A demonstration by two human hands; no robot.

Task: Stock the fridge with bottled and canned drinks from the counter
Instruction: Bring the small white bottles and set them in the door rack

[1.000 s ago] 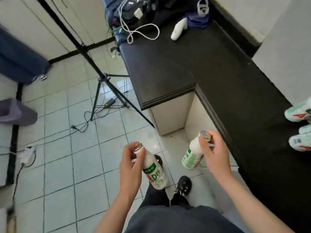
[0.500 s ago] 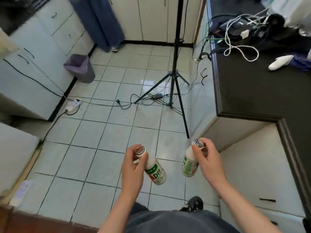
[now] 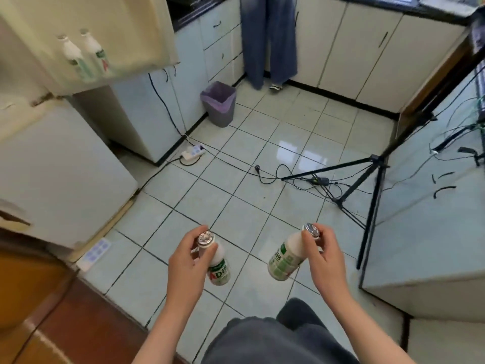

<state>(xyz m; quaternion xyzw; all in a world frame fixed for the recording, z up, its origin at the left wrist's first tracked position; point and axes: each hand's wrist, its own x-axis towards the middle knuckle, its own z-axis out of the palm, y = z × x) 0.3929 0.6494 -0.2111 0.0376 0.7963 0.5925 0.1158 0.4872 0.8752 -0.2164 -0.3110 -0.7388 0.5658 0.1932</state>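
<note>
low in the frame, the left hand (image 3: 186,261) pinches a white drink bottle (image 3: 220,270) by its neck under the foil cap. the right hand (image 3: 325,261) holds a second bottle (image 3: 284,261) likewise. each grip is closed round a neck, probably so the bodies hang free for setting down. at upper left the open fridge door (image 3: 126,35) already carries two matching bottles (image 3: 86,57), the likely destination.

Domestic kitchen: cream base cabinets (image 3: 220,43) under dark counter (image 3: 189,9), tiled floor (image 3: 262,153), lined bin (image 3: 219,103), probably a fridge (image 3: 52,166) at left, blurred.
</note>
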